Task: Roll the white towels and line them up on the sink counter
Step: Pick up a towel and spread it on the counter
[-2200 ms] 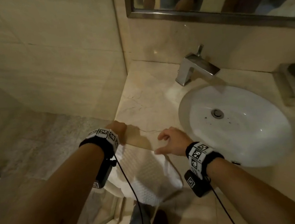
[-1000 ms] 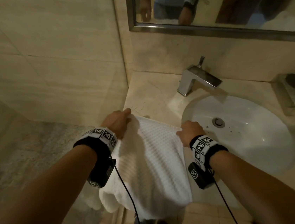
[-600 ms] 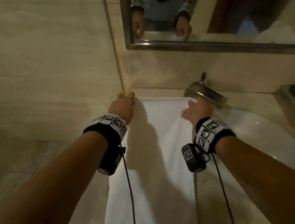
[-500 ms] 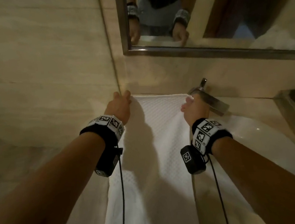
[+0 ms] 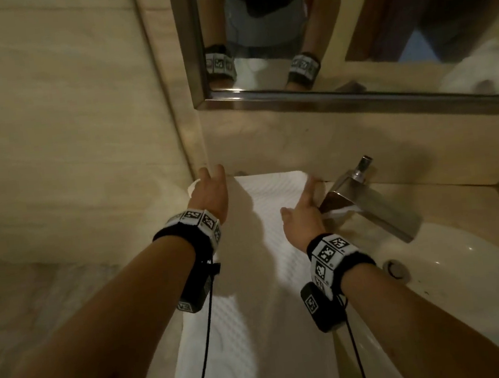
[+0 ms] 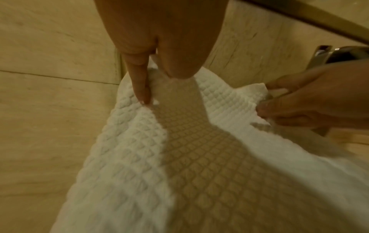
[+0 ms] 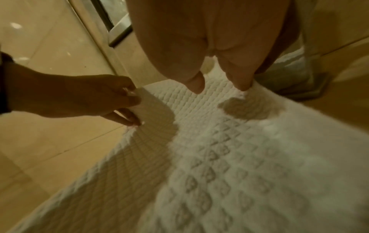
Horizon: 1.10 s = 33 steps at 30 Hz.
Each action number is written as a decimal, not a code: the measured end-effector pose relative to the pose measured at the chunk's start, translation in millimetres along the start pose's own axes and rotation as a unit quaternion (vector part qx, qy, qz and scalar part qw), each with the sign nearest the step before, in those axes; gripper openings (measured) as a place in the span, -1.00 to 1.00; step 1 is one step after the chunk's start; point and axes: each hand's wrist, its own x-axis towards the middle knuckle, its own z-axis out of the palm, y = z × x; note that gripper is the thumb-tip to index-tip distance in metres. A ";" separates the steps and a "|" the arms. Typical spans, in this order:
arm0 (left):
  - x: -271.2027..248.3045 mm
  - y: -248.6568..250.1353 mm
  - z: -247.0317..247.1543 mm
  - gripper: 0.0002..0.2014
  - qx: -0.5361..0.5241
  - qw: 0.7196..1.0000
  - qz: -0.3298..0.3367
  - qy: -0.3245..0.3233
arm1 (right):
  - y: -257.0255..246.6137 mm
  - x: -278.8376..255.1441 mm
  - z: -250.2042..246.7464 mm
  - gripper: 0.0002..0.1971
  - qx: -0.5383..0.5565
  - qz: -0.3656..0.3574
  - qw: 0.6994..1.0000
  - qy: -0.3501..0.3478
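A white waffle-weave towel (image 5: 267,249) is laid lengthwise on the beige marble sink counter (image 5: 448,197), its far edge against the back wall beside the angular chrome faucet (image 5: 364,194). The left hand (image 5: 210,193) pinches the far left corner; the right hand (image 5: 302,214) touches the far right corner with nearly straight fingers (image 7: 196,85), gripping nothing. The edge is probably being squared so that rolling starts straight.
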 end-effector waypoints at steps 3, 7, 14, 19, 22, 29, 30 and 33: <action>12.1 -5.2 18.1 -0.40 -0.012 0.999 -0.013 -0.031 | 1.5 3.7 5.3 -0.14 -0.039 -0.057 0.997 -0.026; -0.1 0.7 58.2 -0.23 -0.017 0.977 -0.187 -0.097 | 10.9 14.0 18.8 -0.30 -0.259 -0.169 0.950 -0.040; 7.2 -0.9 65.6 -0.38 -0.130 0.967 -0.219 -0.007 | 18.5 14.3 28.3 -0.32 -0.336 -0.122 0.923 -0.144; 36.1 -16.8 44.7 -0.62 -0.124 0.964 -0.232 -0.046 | 18.1 14.9 26.9 -0.29 -0.330 -0.124 0.925 -0.144; 44.8 -16.6 32.6 -0.59 -0.176 0.958 -0.223 -0.035 | 20.3 16.6 25.8 -0.29 -0.328 -0.126 0.924 -0.153; 57.3 -11.4 22.2 -0.66 -0.260 0.930 -0.244 0.089 | 20.3 17.7 24.9 -0.27 -0.312 -0.130 0.929 -0.150; 57.0 -9.2 22.4 -0.67 -0.265 0.931 -0.229 0.103 | 19.6 17.3 24.2 -0.27 -0.313 -0.127 0.929 -0.152; 51.6 -8.1 22.6 -0.65 -0.260 0.939 -0.203 0.097 | 11.9 14.2 21.3 -0.25 -0.319 -0.098 0.929 -0.162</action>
